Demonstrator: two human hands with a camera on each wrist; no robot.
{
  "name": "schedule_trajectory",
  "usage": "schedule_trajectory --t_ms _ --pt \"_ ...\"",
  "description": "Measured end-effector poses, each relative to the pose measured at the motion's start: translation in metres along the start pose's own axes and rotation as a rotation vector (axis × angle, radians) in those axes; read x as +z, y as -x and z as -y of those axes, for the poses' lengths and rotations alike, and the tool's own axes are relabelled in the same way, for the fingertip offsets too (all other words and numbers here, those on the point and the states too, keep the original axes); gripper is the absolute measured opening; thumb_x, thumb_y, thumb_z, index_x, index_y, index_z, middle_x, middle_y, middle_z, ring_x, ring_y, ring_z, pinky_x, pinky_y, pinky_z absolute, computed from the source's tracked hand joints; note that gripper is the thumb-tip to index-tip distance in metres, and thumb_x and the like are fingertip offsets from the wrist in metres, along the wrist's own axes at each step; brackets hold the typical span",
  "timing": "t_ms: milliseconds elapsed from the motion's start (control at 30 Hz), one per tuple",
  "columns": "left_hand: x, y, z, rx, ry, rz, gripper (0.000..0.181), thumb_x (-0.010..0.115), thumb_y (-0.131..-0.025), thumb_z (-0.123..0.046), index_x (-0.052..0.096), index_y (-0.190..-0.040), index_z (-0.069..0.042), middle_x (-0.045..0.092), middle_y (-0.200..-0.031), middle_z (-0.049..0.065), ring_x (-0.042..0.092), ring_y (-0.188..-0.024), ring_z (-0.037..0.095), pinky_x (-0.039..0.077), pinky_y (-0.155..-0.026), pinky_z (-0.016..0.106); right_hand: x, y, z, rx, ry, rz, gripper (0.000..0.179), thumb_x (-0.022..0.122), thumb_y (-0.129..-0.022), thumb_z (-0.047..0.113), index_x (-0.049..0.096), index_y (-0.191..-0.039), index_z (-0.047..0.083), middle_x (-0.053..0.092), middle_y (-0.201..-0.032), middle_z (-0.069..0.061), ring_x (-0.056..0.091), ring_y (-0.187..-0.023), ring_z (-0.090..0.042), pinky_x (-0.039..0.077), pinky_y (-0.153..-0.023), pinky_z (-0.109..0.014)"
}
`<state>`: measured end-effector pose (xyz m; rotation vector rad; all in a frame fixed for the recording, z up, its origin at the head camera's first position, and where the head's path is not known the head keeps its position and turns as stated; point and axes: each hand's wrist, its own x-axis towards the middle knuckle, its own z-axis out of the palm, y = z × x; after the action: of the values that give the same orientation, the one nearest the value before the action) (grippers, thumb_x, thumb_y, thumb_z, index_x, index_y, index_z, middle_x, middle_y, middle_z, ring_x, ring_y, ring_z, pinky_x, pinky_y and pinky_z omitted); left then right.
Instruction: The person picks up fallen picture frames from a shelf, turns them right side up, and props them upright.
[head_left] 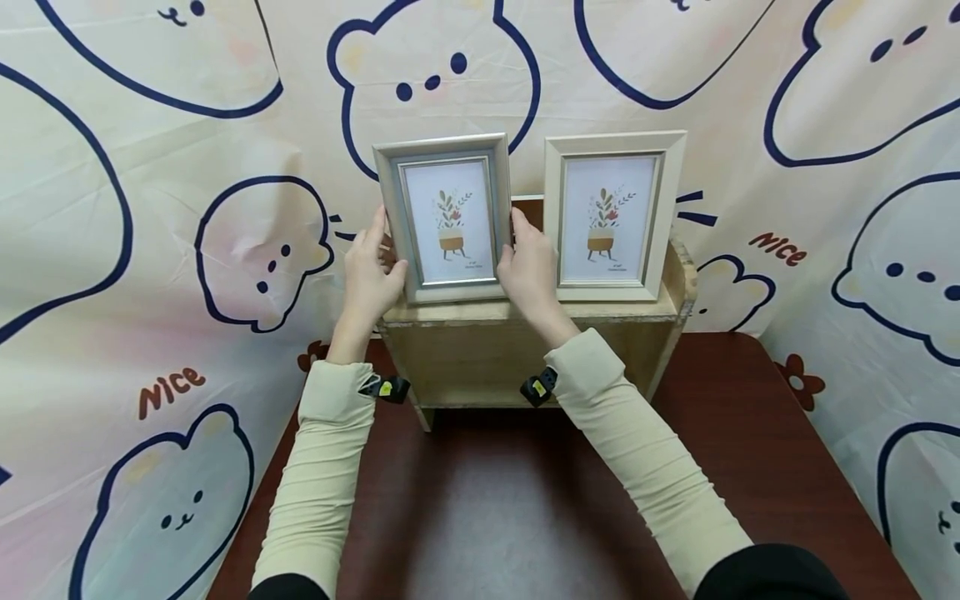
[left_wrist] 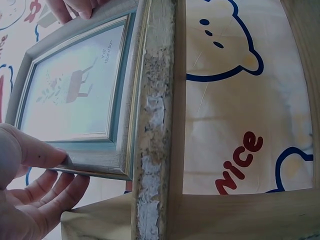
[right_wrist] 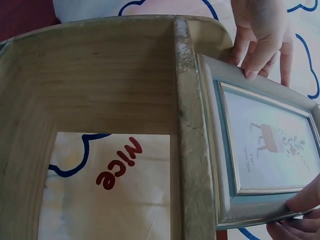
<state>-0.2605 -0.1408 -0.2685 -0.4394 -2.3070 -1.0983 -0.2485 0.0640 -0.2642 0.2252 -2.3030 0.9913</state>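
A grey-blue picture frame (head_left: 450, 221) with a potted-plant print stands on the top ledge of a small wooden shelf (head_left: 517, 358), at its left part. My left hand (head_left: 372, 271) pinches the frame's left edge, thumb in front and fingers behind, as the left wrist view shows. On the opposite edge my right hand (head_left: 531, 268) grips with thumb and fingers; only its fingertips (right_wrist: 303, 197) appear at the lower right of the right wrist view. A cream picture frame (head_left: 611, 218) with the same print stands to the right, close beside my right hand.
The shelf stands on a dark red-brown table (head_left: 517, 508), near the far end. Behind and on both sides hangs a pale cloth (head_left: 435, 100) printed with cartoon bears. Rounded side panels (head_left: 681, 279) rise past the shelf's top ledge.
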Motion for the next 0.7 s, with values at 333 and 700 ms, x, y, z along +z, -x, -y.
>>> schedule_trajectory --t_ms 333,700 --pt "0.003 0.001 -0.001 0.003 0.0 -0.001 0.069 0.056 -0.08 0.01 0.029 -0.142 -0.004 0.051 -0.101 0.022 0.056 -0.087 0.031 0.051 -0.072 0.039 -0.002 0.003 -0.001 -0.046 0.089 -0.001 0.045 0.056 -0.081 -0.004 0.047 -0.125 -0.006 0.061 -0.109 -0.022 0.059 -0.095 -0.037 0.047 -0.082 -0.044" --pt "0.01 -0.001 -0.003 0.025 0.006 -0.022 0.063 0.054 -0.08 0.011 0.034 -0.139 0.0 0.05 -0.1 0.023 0.055 -0.087 0.031 0.051 -0.07 0.038 -0.005 0.003 -0.005 -0.066 0.134 -0.023 0.043 0.057 -0.082 -0.003 0.048 -0.124 -0.007 0.064 -0.095 -0.023 0.061 -0.083 -0.038 0.05 -0.073 -0.044"
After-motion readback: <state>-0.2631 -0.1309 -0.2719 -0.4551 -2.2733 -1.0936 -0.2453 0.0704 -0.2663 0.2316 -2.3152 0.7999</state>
